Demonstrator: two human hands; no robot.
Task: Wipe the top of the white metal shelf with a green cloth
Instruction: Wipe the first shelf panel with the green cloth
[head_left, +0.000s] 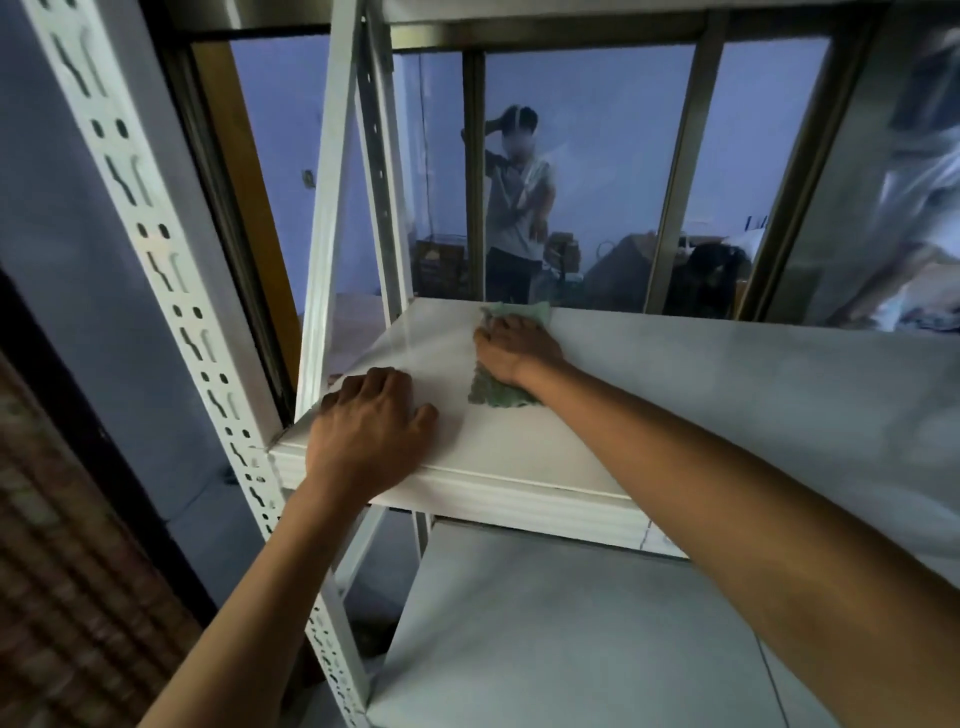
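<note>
Fingers (487, 340) released, right hand (517, 356) pressed a green cloth (496, 396) by the shelf's (675, 395) back edge; left hand (370, 418) lay flat near its front-left corner.

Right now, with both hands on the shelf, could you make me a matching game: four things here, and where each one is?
Things: 1 left hand; 2 right hand; 3 green cloth; 4 window.
Places: A behind the shelf; B under a hand; C pressing on the cloth; D on bare shelf top near its front left corner.
Pairs: 1-D, 2-C, 3-B, 4-A.
</note>
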